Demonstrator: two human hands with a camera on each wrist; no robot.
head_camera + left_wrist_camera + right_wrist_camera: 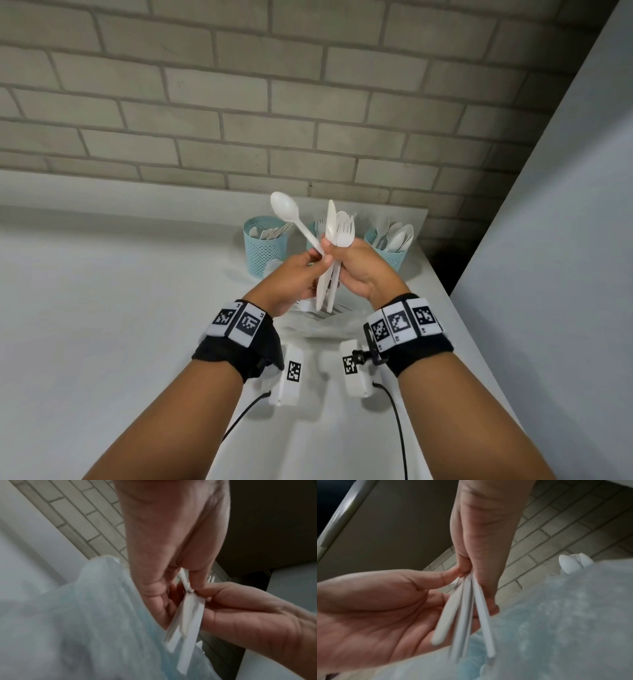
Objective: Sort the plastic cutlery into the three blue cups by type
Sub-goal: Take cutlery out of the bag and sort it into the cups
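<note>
- The spoon [291, 216] is the piece being taken now; its bowl points to about 11 o'clock, away from the bunch, and its handle runs down into both hands.
- The left hand [291, 281] pinches the spoon handle with thumb and fingers, just where it crosses the other handles.
- The bunch of cutlery [337, 236] stands nearly upright, clenched by the right hand [359, 270]; a knife, forks and at least one more spoon show in it, held in the air in front of the cups.
- To do this step well, the right hand should loosen only a little, so that the spoon slides out along its own length and pulls no neighbour with it.
- The left cup [265, 246], at 10 o'clock from the hands, seems to hold flat pieces, probably knives.
- The middle cup [313, 233] is mostly hidden behind the bunch; fork tines show above it.
- The right cup [388, 246], at 2 o'clock, holds spoons, so the spoon probably belongs there, bowl up like the others.
- More cutlery [318, 313] lies on the table [102, 308] below the hands.
</note>
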